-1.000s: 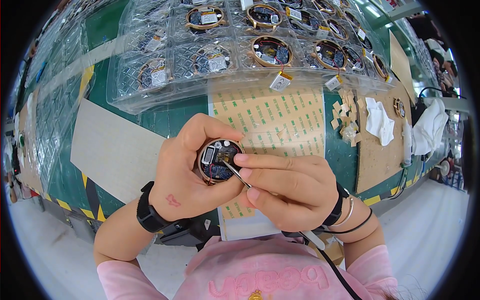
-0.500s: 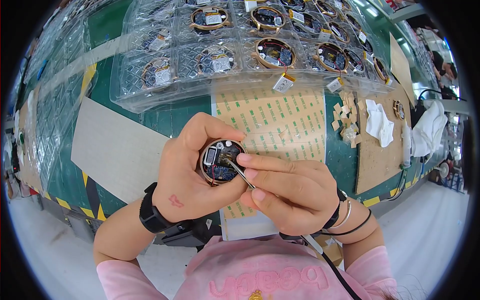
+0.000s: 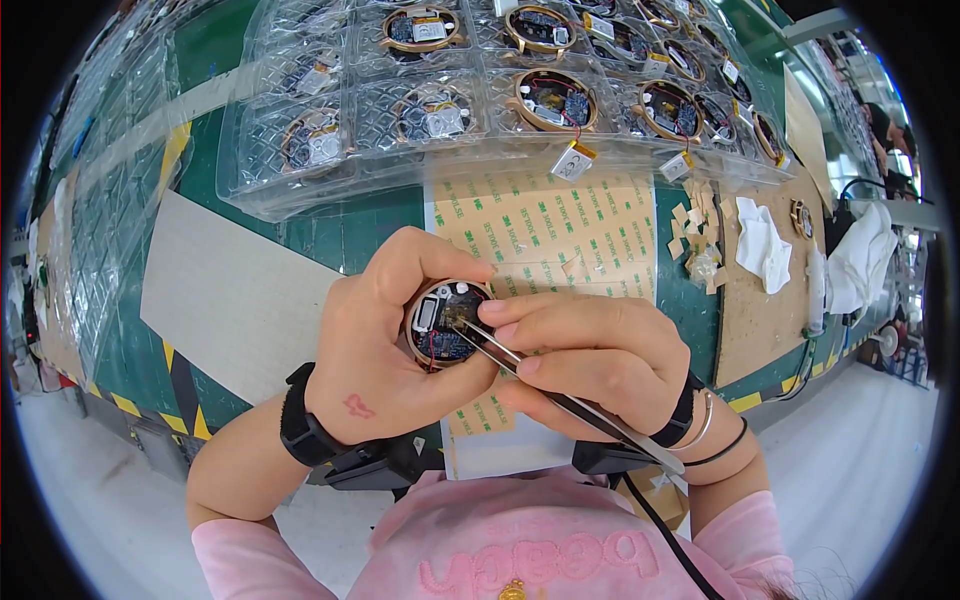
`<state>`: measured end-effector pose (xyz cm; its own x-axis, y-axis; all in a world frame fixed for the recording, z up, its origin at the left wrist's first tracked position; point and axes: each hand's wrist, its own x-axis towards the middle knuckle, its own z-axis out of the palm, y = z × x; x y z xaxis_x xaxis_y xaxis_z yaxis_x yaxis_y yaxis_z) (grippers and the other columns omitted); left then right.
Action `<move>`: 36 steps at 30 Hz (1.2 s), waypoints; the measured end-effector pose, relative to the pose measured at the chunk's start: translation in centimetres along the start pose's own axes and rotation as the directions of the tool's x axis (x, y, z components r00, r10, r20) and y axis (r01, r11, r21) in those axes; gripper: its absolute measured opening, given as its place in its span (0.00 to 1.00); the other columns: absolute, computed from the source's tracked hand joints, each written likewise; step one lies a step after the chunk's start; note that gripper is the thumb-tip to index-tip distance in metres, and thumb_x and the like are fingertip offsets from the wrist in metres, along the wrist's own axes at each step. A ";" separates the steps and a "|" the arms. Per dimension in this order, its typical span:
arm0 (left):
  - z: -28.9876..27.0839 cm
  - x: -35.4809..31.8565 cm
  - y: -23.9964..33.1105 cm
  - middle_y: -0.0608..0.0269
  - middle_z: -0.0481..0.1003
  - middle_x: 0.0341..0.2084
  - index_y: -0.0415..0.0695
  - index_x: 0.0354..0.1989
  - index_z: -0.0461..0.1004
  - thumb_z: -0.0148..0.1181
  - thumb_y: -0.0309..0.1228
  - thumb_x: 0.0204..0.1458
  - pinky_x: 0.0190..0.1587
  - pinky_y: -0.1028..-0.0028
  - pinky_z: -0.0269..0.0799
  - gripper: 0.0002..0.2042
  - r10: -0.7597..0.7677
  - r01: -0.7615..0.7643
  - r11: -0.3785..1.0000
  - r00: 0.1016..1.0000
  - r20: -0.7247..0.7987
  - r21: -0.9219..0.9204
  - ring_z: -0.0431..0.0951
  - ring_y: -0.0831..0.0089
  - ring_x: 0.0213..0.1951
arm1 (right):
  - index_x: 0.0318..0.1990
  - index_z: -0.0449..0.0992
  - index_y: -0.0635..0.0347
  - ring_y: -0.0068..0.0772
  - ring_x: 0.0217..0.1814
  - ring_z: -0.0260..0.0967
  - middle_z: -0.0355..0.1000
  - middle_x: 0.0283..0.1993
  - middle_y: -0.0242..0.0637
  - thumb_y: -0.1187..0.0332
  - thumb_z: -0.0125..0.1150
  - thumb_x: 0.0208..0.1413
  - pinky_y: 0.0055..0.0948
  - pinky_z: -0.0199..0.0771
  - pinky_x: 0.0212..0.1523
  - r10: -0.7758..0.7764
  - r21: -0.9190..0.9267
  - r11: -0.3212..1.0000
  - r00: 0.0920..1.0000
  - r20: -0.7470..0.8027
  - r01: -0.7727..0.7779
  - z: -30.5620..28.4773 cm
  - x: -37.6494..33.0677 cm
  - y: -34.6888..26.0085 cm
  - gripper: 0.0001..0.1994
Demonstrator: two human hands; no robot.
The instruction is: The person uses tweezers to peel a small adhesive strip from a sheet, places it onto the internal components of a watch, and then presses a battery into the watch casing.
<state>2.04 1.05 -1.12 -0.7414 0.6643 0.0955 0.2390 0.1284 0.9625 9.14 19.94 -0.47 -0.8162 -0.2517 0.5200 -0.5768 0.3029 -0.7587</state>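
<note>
My left hand (image 3: 375,330) is closed around the rim of a round watch case (image 3: 428,352) with a gold-coloured edge, its open side up. Inside the case show a blue circuit board, a pale rectangular part, a small white round part and a thin red wire. Between the thumb and fingers of my right hand (image 3: 605,360) is a pair of silver tweezers (image 3: 580,408). Their tips reach into the case near its middle; whether they pinch anything is too small to tell. The rear end of the tweezers lies along my right wrist.
Beyond my hands stands a clear plastic tray (image 3: 400,165) with several watch cases, some with small batteries hanging on wires. A tan adhesive sheet (image 3: 590,230) lies under my hands, a grey board (image 3: 235,300) to the left. At right are small tan squares (image 3: 690,225), a white cloth (image 3: 762,245) and a brown board (image 3: 745,345).
My right hand has rolled and shifted slightly right, so the tweezers' full length now shows. The tips stay inside the watch case, which my left hand still holds.
</note>
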 end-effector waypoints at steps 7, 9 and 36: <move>0.1 0.0 -0.4 0.68 0.70 0.31 0.41 0.43 0.66 0.67 0.23 0.39 0.34 0.83 0.63 0.21 0.048 -0.046 0.998 0.998 -0.027 0.050 0.68 0.85 0.31 | 0.34 0.71 0.64 0.51 0.45 0.76 0.73 0.41 0.46 0.79 0.70 0.42 0.37 0.82 0.39 -0.098 -0.133 0.986 0.995 0.035 0.102 0.1 0.1 0.1 0.13; 0.1 0.0 -0.4 0.68 0.70 0.31 0.41 0.43 0.66 0.68 0.24 0.39 0.34 0.83 0.64 0.21 0.043 -0.042 0.998 0.999 -0.026 0.041 0.68 0.85 0.31 | 0.33 0.72 0.65 0.50 0.44 0.76 0.73 0.40 0.46 0.80 0.69 0.42 0.35 0.82 0.37 -0.137 -0.170 0.976 0.990 0.025 0.140 0.4 0.1 0.1 0.12; 0.6 0.1 -0.5 0.58 0.73 0.33 0.41 0.44 0.68 0.68 0.27 0.41 0.32 0.75 0.72 0.21 0.103 -0.088 0.992 0.979 -0.176 0.092 0.76 0.70 0.28 | 0.38 0.72 0.64 0.42 0.33 0.74 0.71 0.32 0.43 0.78 0.60 0.52 0.32 0.78 0.37 -0.076 -0.231 0.973 0.979 -0.187 0.032 -1.4 1.2 0.3 0.07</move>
<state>2.21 1.54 -1.74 -0.8115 0.5339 0.2377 0.3604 0.1369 0.9227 7.94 20.96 0.48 -0.7616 -0.0975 0.6406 -0.5945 0.4986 -0.6309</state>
